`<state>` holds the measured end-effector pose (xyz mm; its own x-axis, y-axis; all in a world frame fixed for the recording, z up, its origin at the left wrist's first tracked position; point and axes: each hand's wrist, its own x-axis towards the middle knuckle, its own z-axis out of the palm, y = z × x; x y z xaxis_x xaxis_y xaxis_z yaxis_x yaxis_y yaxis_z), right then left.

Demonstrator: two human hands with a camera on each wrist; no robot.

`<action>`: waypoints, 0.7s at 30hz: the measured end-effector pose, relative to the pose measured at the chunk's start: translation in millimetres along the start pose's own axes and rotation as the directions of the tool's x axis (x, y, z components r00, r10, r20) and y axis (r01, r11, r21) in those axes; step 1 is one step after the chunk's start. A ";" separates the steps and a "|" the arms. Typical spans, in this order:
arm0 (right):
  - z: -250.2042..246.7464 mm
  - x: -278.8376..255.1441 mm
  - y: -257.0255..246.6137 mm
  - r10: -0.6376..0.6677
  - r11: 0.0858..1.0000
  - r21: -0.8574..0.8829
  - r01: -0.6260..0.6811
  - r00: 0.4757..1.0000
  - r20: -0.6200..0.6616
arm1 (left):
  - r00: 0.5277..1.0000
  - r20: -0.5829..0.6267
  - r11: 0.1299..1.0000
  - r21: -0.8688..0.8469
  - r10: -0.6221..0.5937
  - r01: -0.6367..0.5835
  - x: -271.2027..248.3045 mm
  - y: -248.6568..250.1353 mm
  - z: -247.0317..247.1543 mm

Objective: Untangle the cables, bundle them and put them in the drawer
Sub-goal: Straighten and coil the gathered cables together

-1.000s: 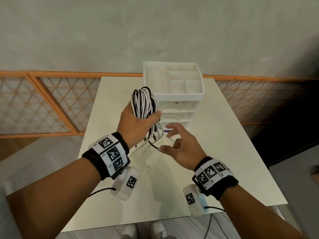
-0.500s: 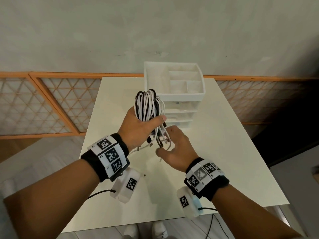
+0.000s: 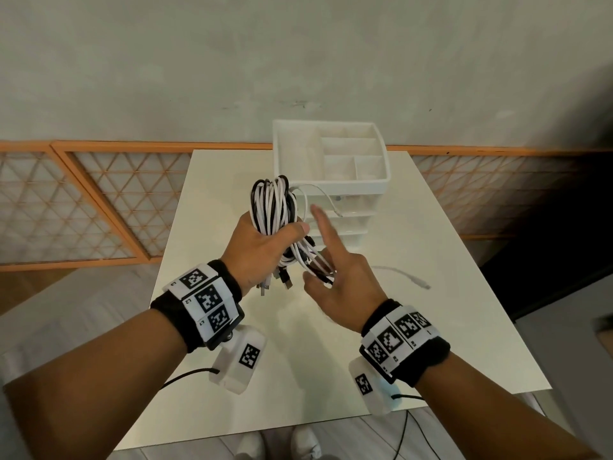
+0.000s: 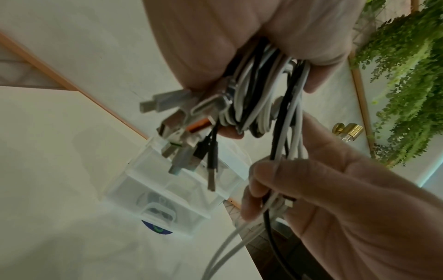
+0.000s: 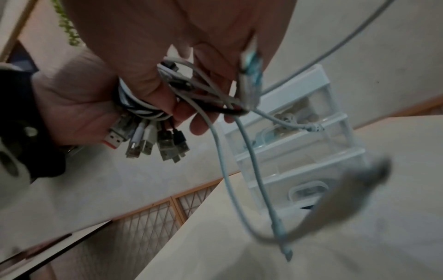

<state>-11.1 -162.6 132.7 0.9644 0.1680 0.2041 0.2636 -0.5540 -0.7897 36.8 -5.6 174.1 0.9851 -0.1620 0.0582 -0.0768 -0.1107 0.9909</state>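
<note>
Cable bundle: the black and white cables [image 3: 273, 207] are gathered into long loops and held upright above the table [image 3: 414, 247], just in front of the drawer unit [image 3: 345, 207]; their plugs [image 4: 189, 121] hang in a cluster below the fist.
Loose tails: a few white and black strands [image 4: 282, 144] run from the bundle down into the other hand, and one white end [image 3: 335, 210] arcs out toward the drawers.
Left hand: the left hand [image 3: 262, 250] grips the loops at their lower part, fingers [image 5: 143, 79] curled tight round them and thumb pressed across the front.
Right hand: the right hand [image 3: 341, 287] pinches the loose tails, lower fingers [image 4: 258, 189] curled round them, while the index finger points up, straight and free.
Step in hand, as I judge it: winding the free tails around the waist of the loops to bind them.
Doing it well: keep the left grip firm so the loops do not splay, hold light tension on the tails, lay the turns close together near the fist, and keep the dangling plugs out of the wrap.
Risk: slack tails may snag a plug or pull a loop loose.
Drawer: all appear closed; one must be opened before stowing.
</note>
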 end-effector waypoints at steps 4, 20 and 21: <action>-2.1 -1.7 -7.5 -0.033 0.990 -0.143 0.016 0.992 -0.119 | 1.000 0.001 0.999 0.035 0.026 -0.026 -0.7 -2.5 2.6; 19.8 7.6 -4.7 -0.206 0.979 -0.039 0.202 0.955 -0.212 | 0.996 0.080 0.998 -0.051 -0.025 0.029 -0.3 0.9 7.6; 19.5 7.6 -6.7 -0.200 0.980 -0.029 0.198 0.958 -0.206 | 0.997 0.062 0.996 -0.077 -0.039 0.044 -1.1 3.0 8.4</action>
<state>-5.9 -141.7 128.3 0.8751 0.1038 0.4727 0.4501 -0.5334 -0.7162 34.1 -14.0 176.0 0.9758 -0.2182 0.0120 -0.0216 -0.0418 0.9989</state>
